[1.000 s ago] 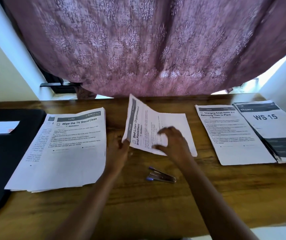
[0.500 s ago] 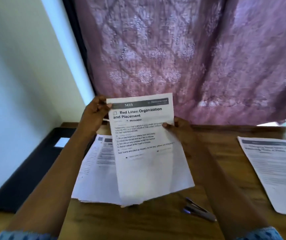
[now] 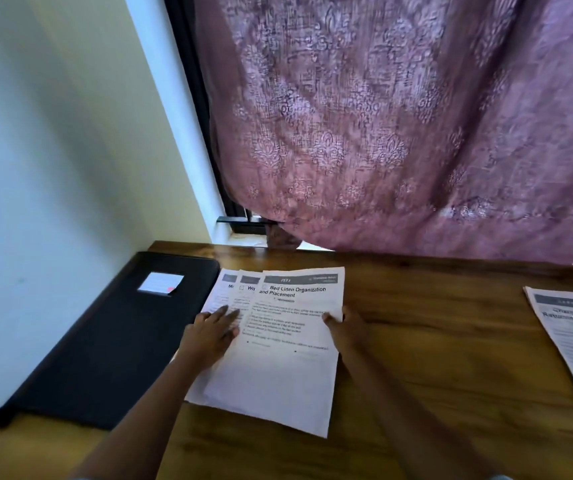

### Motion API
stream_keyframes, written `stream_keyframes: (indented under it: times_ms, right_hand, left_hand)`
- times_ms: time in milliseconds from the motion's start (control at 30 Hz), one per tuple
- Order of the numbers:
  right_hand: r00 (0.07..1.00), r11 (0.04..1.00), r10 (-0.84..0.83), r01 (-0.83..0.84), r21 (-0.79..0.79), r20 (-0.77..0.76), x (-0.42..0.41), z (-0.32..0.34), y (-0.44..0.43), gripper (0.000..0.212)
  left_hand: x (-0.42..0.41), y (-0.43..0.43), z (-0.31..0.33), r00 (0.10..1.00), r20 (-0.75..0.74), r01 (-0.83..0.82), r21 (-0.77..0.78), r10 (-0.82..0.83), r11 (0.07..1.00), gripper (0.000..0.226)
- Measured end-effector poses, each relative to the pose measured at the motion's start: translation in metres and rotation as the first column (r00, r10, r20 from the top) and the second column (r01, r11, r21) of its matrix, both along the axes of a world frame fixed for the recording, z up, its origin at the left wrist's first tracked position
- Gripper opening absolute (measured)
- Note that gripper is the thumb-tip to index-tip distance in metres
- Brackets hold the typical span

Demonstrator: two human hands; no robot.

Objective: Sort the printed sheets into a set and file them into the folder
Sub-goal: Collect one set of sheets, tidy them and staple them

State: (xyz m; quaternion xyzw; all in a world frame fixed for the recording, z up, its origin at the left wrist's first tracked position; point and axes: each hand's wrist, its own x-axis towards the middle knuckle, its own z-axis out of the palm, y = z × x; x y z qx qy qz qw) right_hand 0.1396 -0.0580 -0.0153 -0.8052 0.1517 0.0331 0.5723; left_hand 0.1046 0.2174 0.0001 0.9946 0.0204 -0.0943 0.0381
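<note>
"Bed Linen" sheet (image 3: 288,362) lies face up on top of the stack of printed sheets (image 3: 231,289), offset to the R so the headers of two sheets below show at its L edge. Stack sits on the wooden desk (image 3: 434,341), just R of the closed black folder (image 3: 111,341), which has a white label (image 3: 160,283) on its cover. L hand (image 3: 214,330): fingers straight, flat on the lower sheets by the top sheet's L edge, gripping nothing. R hand (image 3: 349,329): thumb on top of the sheet's R edge, pinching it; other fingers hidden. Another printed pile (image 3: 572,341) lies well apart, far R. Mauve patterned curtain (image 3: 399,133) hangs behind the desk.
</note>
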Motion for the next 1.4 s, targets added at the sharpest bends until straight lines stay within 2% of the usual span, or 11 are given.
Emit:
stream_keyframes:
  times_ms: [300,500,600,667,733,833,1000,1167,1267,1333,1400]
  right_hand:
    - [0.986,0.946,0.159,-0.137,-0.294,0.05,0.006,0.004,0.008,0.038]
    - [0.981,0.889,0.193,-0.166,-0.427,0.021,0.008,0.015,0.006,0.062]
    - [0.985,0.895,0.164,-0.129,-0.427,0.046,0.002,0.028,-0.021,0.079]
    - [0.987,0.868,0.149,-0.1,-0.486,0.063,-0.004,0.042,-0.062,0.076]
    - [0.988,0.835,0.13,-0.067,-0.546,0.078,-0.012,0.052,-0.116,0.065]
    - [0.992,0.805,0.079,-0.006,-0.593,0.098,-0.025,0.054,-0.21,0.048]
    - [0.994,0.668,-0.074,0.107,-0.736,0.078,-0.053,0.044,-0.361,0.038]
    - [1.0,0.59,0.023,-0.01,-0.808,0.005,-0.065,0.021,-0.447,0.053]
    - [0.996,0.548,0.044,-0.091,-0.831,-0.08,-0.07,0.002,-0.462,0.074]
    - [0.996,0.552,0.061,-0.087,-0.83,-0.064,-0.073,-0.009,-0.467,0.097]
    - [0.997,0.562,0.066,-0.078,-0.824,-0.05,-0.073,-0.016,-0.47,0.105]
  left_hand:
    - [0.005,0.0,-0.005,0.999,0.015,-0.038,-0.009,0.038,0.999,0.051]
    - [0.007,-0.004,-0.001,0.995,-0.015,-0.096,-0.047,0.095,0.994,0.058]
    - [0.008,-0.027,0.015,0.963,0.18,-0.166,-0.196,0.202,0.966,0.059]
    - [0.01,-0.069,0.026,0.902,0.374,-0.086,-0.335,0.216,0.938,0.052]
    - [0.014,-0.128,0.032,0.879,0.46,0.066,-0.386,0.13,0.92,0.045]
    - [0.018,-0.236,0.031,0.934,0.351,0.257,-0.527,-0.068,0.81,0.041]
    - [0.005,-0.412,0.024,0.959,-0.024,0.168,-0.757,-0.284,0.632,0.056]
    - [0.0,-0.523,0.004,0.985,-0.159,-0.075,-0.76,-0.072,0.646,0.069]
    - [0.002,-0.565,-0.001,0.988,-0.153,-0.108,-0.81,-0.029,0.576,0.07]
    - [0.004,-0.586,-0.005,0.992,-0.128,-0.099,-0.854,-0.022,0.511,0.068]
    - [0.007,-0.602,-0.009,0.988,-0.155,-0.133,-0.876,-0.009,0.464,0.072]
